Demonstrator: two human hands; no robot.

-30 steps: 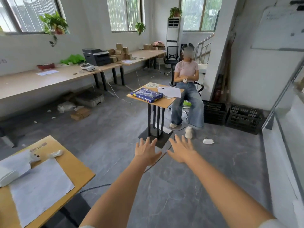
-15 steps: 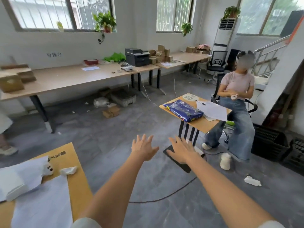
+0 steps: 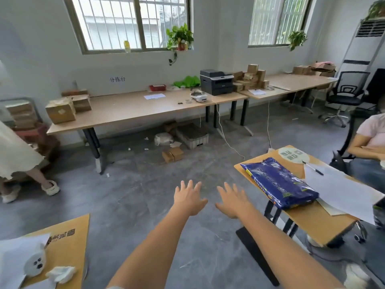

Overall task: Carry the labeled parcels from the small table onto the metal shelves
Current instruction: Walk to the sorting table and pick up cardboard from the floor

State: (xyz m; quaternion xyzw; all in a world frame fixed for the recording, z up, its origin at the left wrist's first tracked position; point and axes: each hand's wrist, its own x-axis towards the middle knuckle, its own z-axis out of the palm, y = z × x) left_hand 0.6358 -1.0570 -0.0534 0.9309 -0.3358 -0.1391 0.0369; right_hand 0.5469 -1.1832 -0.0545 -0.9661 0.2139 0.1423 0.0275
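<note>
Left hand (image 3: pixel 190 198) empty, fingers spread, over floor | right hand (image 3: pixel 234 200) likewise, just beside it | blue plastic-wrapped parcel (image 3: pixel 280 182) lay flat on small worktop (image 3: pixel 312 222) at right, beside white papers (image 3: pixel 341 189) | cardboard boxes (image 3: pixel 60 109) on long worktop (image 3: pixel 133 109) beyond

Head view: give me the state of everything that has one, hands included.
Left hand: open, fingers spread, empty.
Right hand: open, fingers spread, empty.
Blue parcel: flat on the small table, untouched.
Pen: lying on white paper.
Printer: closed, on the long table.
</note>
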